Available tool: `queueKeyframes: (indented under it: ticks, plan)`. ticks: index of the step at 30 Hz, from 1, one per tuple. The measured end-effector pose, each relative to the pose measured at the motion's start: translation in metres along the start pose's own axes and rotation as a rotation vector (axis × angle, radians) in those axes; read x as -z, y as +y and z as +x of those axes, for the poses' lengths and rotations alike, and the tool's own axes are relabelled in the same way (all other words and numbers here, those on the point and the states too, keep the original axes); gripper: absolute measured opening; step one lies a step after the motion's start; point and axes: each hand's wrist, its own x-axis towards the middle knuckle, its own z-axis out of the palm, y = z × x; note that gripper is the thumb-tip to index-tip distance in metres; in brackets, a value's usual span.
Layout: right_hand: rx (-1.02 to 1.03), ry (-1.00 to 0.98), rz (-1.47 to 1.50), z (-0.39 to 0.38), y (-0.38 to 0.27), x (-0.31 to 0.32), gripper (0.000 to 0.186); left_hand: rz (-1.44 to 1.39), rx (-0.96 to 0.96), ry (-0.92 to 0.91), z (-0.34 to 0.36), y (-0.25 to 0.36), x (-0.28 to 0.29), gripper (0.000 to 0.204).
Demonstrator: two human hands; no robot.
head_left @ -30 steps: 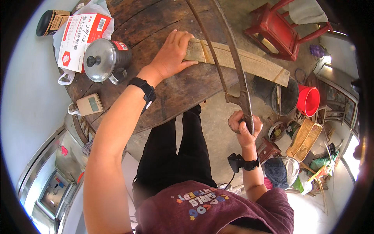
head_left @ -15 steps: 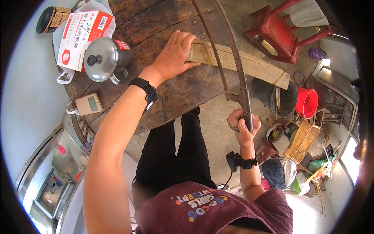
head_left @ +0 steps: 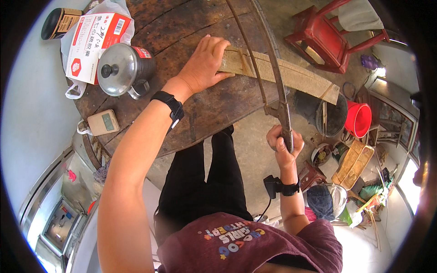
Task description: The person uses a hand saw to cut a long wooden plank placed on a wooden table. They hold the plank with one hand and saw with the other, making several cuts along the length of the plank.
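Observation:
A long pale wooden board [head_left: 296, 75] lies across the table's right edge, its far right end jutting out past it. My left hand [head_left: 204, 66] grips the board's left end, fingers over the far edge and thumb along the near one. In my right hand [head_left: 286, 149], closed round the handle, is a rusty bow saw [head_left: 283, 95]. Its thin blade and curved back pass over the board, running up out of view at the top. Whether the blade's teeth touch the wood I cannot tell.
On the dark wooden table [head_left: 209, 107] stand a lidded metal pot [head_left: 119, 68], a red and white box [head_left: 86, 50], a dark jar [head_left: 54, 23] and a beige device [head_left: 104, 123]. To the right are a red chair [head_left: 316, 38], a black bucket [head_left: 334, 120] and a red bucket [head_left: 358, 120].
The saw and my right hand have shifted slightly, up and to the left. My left hand and the board have stayed in place.

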Motion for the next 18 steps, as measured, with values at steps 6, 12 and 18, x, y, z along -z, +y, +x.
queueKeyframes:
  ticks: [6, 12, 18]
  plan:
    - [-0.038, -0.045, -0.029, 0.0, -0.004, 0.002, 0.038, -0.001, 0.004, -0.009, 0.0, 0.001, 0.001, 0.087]
    - [-0.001, -0.046, -0.16, -0.001, 0.003, -0.001, 0.03, -0.008, 0.001, -0.005, -0.001, 0.001, 0.001, 0.086]
    - [0.072, -0.034, -0.198, -0.002, 0.006, -0.003, 0.028, 0.011, -0.012, 0.009, -0.001, -0.001, -0.001, 0.087]
